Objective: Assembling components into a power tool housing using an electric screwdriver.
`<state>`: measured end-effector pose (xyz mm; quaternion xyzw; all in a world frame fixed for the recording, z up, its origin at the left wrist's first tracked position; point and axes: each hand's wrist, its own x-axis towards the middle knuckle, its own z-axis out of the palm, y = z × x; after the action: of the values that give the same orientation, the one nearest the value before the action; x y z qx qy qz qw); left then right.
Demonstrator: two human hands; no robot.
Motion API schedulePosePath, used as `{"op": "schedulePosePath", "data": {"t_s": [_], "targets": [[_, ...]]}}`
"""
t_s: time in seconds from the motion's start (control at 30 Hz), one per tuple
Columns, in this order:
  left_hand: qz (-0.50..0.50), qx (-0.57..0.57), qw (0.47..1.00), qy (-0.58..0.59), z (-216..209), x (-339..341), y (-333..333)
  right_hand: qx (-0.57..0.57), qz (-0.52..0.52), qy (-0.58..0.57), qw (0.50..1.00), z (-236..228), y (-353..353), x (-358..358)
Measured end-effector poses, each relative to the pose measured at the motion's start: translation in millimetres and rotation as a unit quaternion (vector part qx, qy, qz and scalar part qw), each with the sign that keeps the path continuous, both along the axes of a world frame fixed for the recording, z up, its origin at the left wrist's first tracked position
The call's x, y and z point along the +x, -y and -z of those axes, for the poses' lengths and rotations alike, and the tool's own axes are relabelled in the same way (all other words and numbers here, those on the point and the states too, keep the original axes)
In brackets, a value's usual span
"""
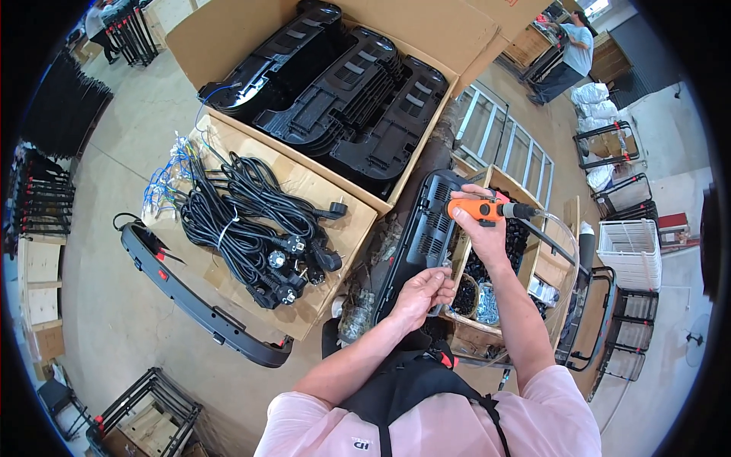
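Note:
My right hand [487, 238] is wrapped round an orange power screwdriver [484, 209], held over the upper part of a long black plastic housing [411, 259] with vent slots. A clear hose [569, 242] curves away from the tool's dark rear end. Closer to me, my left hand [420, 297] is closed in a pinch at the right side of the housing's near end; whatever is between its fingertips is too small to make out. Just right of the left hand, a wooden parts box [524, 266] holds small black parts and bagged or loose silvery fasteners [487, 303].
A large carton [426, 141] of stacked black housings [343, 84] stands ahead. Bundled black power cables [236, 221] lie on cardboard [335, 301] at left, beside a curved black part [198, 305]. A metal frame [525, 148] stands beyond the parts box. Another person [575, 53] works far right.

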<state>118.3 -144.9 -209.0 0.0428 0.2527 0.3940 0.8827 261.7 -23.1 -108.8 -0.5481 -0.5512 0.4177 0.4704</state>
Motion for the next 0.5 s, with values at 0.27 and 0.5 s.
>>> {"op": "schedulePosePath", "data": {"t_s": [0.27, 0.5], "targets": [[0.021, -0.004, 0.998, -0.055, 4.7, -8.7, 15.0, 0.006, -0.014, 0.002, 1.0, -2.7, -1.3, -6.8], [0.007, -0.002, 0.999, -0.05, 4.3, -10.6, 30.2, -0.004, -0.028, 0.029, 0.999, -5.3, -3.3, -11.5]]}}
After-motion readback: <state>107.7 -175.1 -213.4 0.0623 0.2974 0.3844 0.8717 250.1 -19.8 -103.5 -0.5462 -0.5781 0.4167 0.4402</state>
